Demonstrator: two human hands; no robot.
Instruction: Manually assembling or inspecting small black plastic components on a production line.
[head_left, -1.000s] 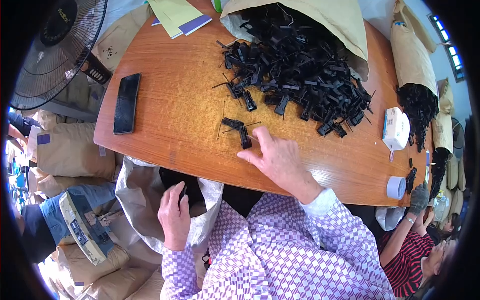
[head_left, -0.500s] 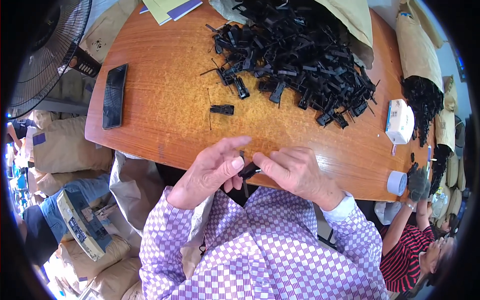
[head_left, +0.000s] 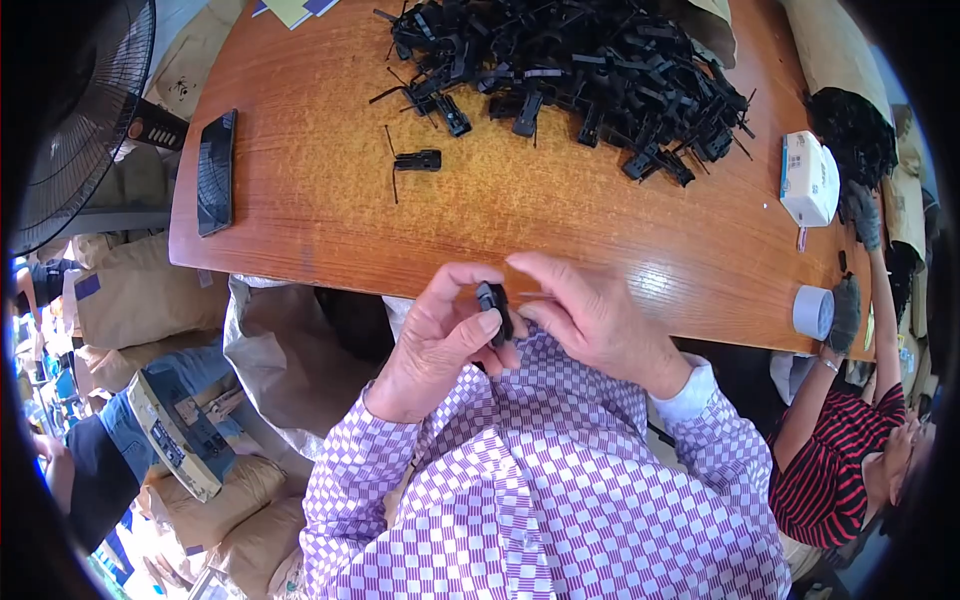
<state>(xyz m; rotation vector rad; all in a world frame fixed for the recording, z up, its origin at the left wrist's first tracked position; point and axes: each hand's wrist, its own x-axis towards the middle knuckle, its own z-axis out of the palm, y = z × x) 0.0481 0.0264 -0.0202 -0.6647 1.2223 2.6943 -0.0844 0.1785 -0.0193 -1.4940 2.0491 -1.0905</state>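
Note:
Near the table's front edge, above my lap, my left hand [head_left: 435,345] grips a small black plastic part [head_left: 492,300] between thumb and fingers, its long side roughly upright. My right hand [head_left: 600,320] is just to the right of it. Its index finger and thumb are apart, with nothing visible between them; its other fingers are partly hidden. A similar single black part [head_left: 418,160] with a thin crossbar lies farther up on the tabletop. Beyond it spreads a large heap of black plastic parts [head_left: 590,75].
On the wooden table [head_left: 330,200] lie a dark phone [head_left: 215,175] at left, a white box [head_left: 808,180] and a tape roll [head_left: 813,312] at right. A fan [head_left: 90,120] stands far left. At right, a gloved co-worker in a striped shirt [head_left: 825,460] reaches toward a sack of parts [head_left: 850,130].
My left hand has turned the black part more upright. My right hand's index finger and thumb have opened away from it. The co-worker's hand has reached up to the sack; the view has shifted.

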